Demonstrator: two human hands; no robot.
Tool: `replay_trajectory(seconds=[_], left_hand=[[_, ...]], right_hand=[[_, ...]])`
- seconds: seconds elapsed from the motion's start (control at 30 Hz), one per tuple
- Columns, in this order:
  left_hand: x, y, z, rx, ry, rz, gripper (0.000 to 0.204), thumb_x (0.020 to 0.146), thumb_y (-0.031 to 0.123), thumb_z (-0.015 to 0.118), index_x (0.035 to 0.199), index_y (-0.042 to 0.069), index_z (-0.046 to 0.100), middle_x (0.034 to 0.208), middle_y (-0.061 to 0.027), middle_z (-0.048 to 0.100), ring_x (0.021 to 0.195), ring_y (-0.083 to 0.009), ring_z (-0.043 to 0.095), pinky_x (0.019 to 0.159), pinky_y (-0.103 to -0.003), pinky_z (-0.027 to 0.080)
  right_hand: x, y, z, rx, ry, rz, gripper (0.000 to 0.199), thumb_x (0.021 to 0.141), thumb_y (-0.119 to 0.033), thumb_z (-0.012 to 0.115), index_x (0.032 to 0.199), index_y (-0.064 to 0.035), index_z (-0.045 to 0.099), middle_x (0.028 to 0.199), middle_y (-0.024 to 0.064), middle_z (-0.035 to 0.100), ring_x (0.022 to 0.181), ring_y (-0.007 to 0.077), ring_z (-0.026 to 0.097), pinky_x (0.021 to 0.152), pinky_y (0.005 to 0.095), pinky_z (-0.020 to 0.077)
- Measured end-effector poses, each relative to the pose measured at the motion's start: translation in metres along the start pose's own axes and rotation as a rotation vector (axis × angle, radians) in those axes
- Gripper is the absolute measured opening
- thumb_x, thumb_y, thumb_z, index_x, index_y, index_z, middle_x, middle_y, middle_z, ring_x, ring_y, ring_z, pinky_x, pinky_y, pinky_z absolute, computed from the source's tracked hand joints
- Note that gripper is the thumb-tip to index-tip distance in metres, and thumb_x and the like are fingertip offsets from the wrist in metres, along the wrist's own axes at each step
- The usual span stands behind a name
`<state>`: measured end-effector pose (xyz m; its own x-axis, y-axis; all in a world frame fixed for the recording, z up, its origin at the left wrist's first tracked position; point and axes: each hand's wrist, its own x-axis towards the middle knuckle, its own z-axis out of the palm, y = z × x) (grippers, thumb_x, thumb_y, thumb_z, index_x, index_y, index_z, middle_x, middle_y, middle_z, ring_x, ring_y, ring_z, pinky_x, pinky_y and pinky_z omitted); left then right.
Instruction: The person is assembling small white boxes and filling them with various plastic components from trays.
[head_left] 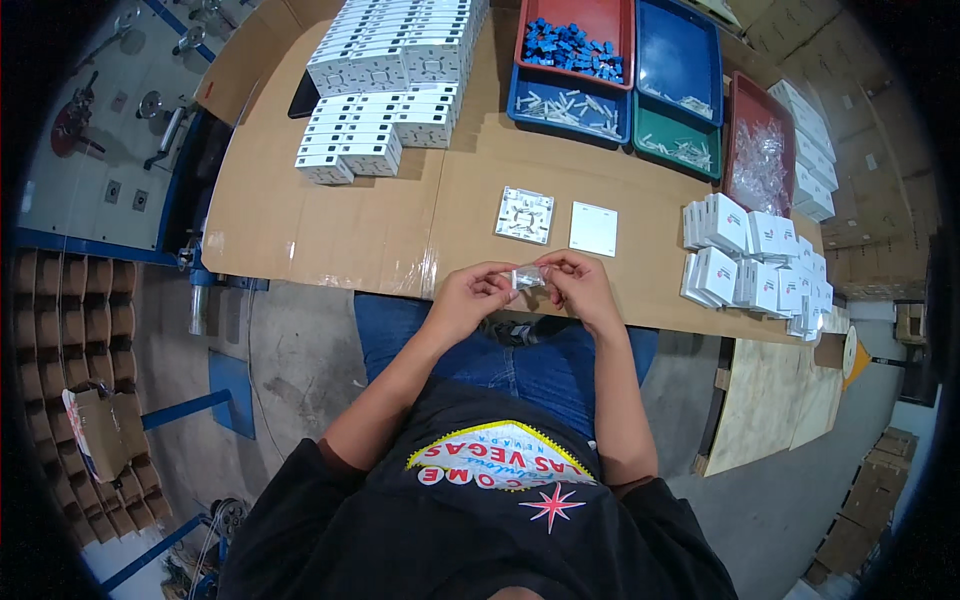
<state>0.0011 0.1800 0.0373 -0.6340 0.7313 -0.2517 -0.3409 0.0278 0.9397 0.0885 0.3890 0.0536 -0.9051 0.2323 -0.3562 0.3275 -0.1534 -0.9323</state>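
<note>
Between my two hands, just over the table's near edge, is a small clear plastic bag (528,279) with something whitish inside that is too small to name. My left hand (475,297) pinches the bag's left side between thumb and fingers. On the other side, my right hand (579,287) grips its right end. Beyond the hands lies an open square white plastic box base (524,215), its moulded inside facing up. A flat white square cover (593,229) rests to the right of it, apart from it.
Tall stacks of white square boxes (372,135) stand at the far left. Trays hold blue connectors (572,50), white sleeves (568,112) and clear bags (758,165) at the back. White packs (765,260) are piled at the right. The cardboard-covered table (330,235) ends before my lap.
</note>
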Motion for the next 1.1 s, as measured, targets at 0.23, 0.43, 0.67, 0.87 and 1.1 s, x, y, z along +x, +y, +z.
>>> replay_trajectory(seconds=[0.23,0.43,0.67,0.87,1.1], left_hand=[[0.019,-0.001,-0.013,0.353,0.117,0.148,0.034,0.092,0.002,0.072,0.126,0.003,0.07,0.089,-0.0004,0.066,0.077,-0.0059,0.061,0.07,-0.02,0.051],[0.059,0.025,-0.015,0.452,0.118,0.351,0.033,0.09,0.004,0.074,0.122,0.006,0.072,0.084,-0.0032,0.067,0.071,-0.0079,0.059,0.065,-0.024,0.051],[0.093,0.007,-0.032,0.772,0.222,0.504,0.024,0.084,0.011,0.078,0.107,0.007,0.074,0.084,-0.0062,0.066,0.075,-0.0213,0.065,0.071,-0.035,0.051],[0.089,0.006,-0.026,1.001,0.34,0.625,0.02,0.083,0.016,0.08,0.101,0.008,0.077,0.096,-0.0082,0.063,0.096,-0.0291,0.061,0.081,-0.041,0.049],[0.09,0.001,-0.024,0.929,0.415,0.585,0.014,0.085,0.019,0.077,0.097,0.013,0.076,0.097,-0.0072,0.064,0.095,-0.0278,0.063,0.083,-0.042,0.046]], right_hand=[[0.005,0.014,0.006,-0.193,0.017,-0.108,0.022,0.092,-0.009,0.072,0.113,-0.0026,0.074,0.079,0.0002,0.066,0.06,0.0059,0.055,0.052,0.0227,0.0443],[0.032,-0.015,0.005,-0.629,0.221,-0.454,0.018,0.089,-0.011,0.074,0.107,-0.0087,0.076,0.087,0.0067,0.068,0.064,0.0169,0.061,0.061,0.0309,0.0492],[0.071,-0.01,0.002,-0.8,0.283,-0.599,0.01,0.089,-0.01,0.072,0.099,-0.0099,0.074,0.095,0.007,0.068,0.076,0.026,0.067,0.068,0.0366,0.0532],[0.066,-0.008,0.005,-0.918,0.316,-0.549,0.01,0.089,-0.013,0.07,0.098,-0.012,0.074,0.098,0.0066,0.068,0.086,0.0308,0.07,0.072,0.041,0.0561],[0.057,0.001,0.011,-1.017,0.295,-0.549,0.013,0.091,-0.011,0.069,0.102,-0.0121,0.075,0.099,0.0048,0.067,0.081,0.0268,0.071,0.07,0.0387,0.0563]])
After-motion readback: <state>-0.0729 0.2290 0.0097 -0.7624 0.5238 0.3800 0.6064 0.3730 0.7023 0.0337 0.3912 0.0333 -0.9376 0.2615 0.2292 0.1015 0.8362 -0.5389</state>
